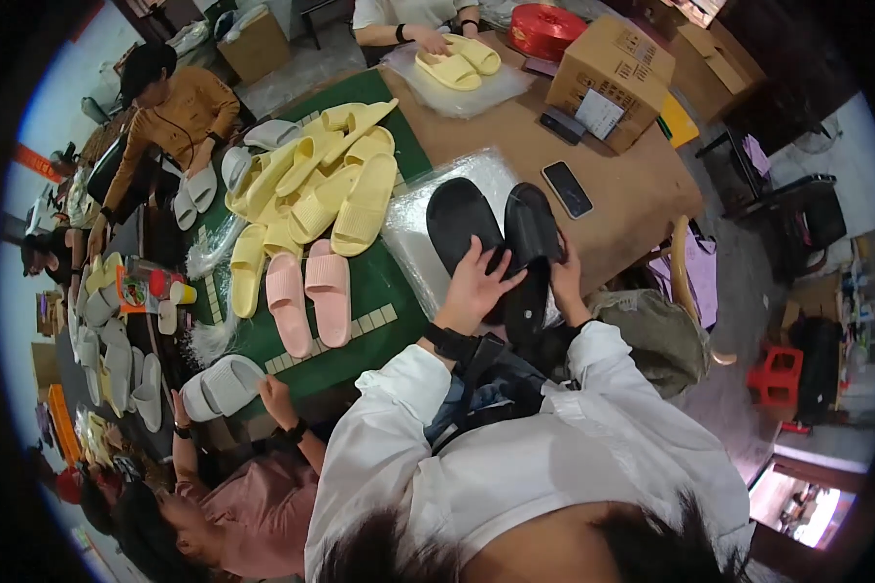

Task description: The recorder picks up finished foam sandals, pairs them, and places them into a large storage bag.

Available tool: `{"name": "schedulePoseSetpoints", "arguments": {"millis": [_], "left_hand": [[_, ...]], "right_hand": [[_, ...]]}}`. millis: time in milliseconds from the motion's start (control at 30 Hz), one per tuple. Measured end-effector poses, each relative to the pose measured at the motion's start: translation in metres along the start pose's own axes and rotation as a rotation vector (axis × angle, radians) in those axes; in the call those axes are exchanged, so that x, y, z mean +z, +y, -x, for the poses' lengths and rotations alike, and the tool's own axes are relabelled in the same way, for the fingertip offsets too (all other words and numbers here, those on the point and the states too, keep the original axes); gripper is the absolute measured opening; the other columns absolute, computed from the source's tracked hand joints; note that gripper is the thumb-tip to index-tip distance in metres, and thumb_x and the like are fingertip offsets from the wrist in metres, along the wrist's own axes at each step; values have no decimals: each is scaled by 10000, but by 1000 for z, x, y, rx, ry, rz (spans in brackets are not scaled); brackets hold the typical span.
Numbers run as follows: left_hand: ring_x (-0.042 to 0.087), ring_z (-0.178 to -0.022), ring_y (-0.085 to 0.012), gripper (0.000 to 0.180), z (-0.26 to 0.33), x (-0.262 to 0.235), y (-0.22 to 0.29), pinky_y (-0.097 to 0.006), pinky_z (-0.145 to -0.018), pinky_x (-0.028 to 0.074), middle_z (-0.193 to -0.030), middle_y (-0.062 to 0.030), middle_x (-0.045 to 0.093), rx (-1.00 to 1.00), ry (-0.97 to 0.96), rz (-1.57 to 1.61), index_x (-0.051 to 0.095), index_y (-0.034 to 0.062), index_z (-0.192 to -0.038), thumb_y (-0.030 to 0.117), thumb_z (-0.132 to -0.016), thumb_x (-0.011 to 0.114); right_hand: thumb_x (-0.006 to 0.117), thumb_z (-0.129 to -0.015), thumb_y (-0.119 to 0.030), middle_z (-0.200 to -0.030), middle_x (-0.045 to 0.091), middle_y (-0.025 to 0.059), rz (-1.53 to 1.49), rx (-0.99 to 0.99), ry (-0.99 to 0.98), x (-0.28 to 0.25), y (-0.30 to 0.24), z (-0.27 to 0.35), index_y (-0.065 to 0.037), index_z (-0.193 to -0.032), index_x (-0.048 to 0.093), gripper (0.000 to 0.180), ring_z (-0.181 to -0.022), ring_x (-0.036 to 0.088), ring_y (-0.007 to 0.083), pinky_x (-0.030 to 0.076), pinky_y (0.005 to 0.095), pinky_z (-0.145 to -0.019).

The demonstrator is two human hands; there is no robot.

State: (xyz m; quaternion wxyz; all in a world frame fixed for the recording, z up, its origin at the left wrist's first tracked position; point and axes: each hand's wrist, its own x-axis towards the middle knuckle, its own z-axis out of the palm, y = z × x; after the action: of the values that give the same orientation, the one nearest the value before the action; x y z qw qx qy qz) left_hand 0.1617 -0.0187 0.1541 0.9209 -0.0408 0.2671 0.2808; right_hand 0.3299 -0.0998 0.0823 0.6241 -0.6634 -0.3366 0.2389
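Two black slide slippers lie side by side in front of me, toes away, on a stack of clear plastic bags (pixel 413 238). Across the strap area of the left slipper (pixel 460 209) rests my left hand (pixel 474 287), its fingers spread and reaching toward the other shoe. My right hand (pixel 566 280) grips the outer edge of the right slipper (pixel 530 223), thumb and fingers partly hidden by it. Left of the bags, a pair of pink slippers (pixel 328 291) lies below a heap of yellow slippers (pixel 311 189) on a green mat (pixel 350 335).
A phone (pixel 567 188) lies right of the slippers, near a cardboard box (pixel 612 78) and a red roll of ribbon (pixel 546 29). Co-workers handle yellow slippers (pixel 457 64) opposite and grey slippers (pixel 224 387) at lower left. A greenish cloth bag (pixel 651 335) hangs by my right arm.
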Motion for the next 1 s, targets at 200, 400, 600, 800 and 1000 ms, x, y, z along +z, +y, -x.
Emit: {"name": "schedulePoseSetpoints", "arguments": {"millis": [200,400,600,800,1000], "left_hand": [[417,-1125,-233,453,-37,-69,-7,-499,-942,371,-1273,-92,398,51,32,-427,364,20,-1261,173,-873,541],[538,-920,-305,268,-5,-133,-34,-404,-789,434,-972,-127,570,419,80,-2228,598,71,-958,84,-690,582],[513,-934,-280,248,26,-134,-57,-380,-783,440,-1054,-123,557,702,-283,-2704,614,45,-947,141,-724,562],[480,-972,-269,256,21,-144,-56,-359,-789,433,-1076,-113,539,655,-556,-2685,611,23,-957,136,-745,522],[443,-1097,-342,314,12,-148,-50,-458,-827,392,-1191,-156,501,1032,-310,-2662,610,146,-1063,207,-770,516]], "right_hand": [[526,-751,0,-1127,539,224,424,27,-65,-8,20,-49,-22,-1224,460,478,-1027,526,365,406,334,-890],[649,-688,-78,-1065,546,195,684,40,-141,12,37,-22,-52,-1010,590,328,-1053,497,358,407,365,-877],[601,-743,-242,-1347,290,284,836,-188,-541,61,59,6,-173,-939,656,215,-1279,222,422,241,507,-1006],[568,-791,-299,-1317,338,292,767,96,-449,82,65,-24,-17,-975,566,336,-1184,359,434,270,534,-960],[517,-785,-76,-1222,426,332,379,-138,51,22,28,-23,60,-945,571,217,-1137,428,429,342,398,-959]]}}
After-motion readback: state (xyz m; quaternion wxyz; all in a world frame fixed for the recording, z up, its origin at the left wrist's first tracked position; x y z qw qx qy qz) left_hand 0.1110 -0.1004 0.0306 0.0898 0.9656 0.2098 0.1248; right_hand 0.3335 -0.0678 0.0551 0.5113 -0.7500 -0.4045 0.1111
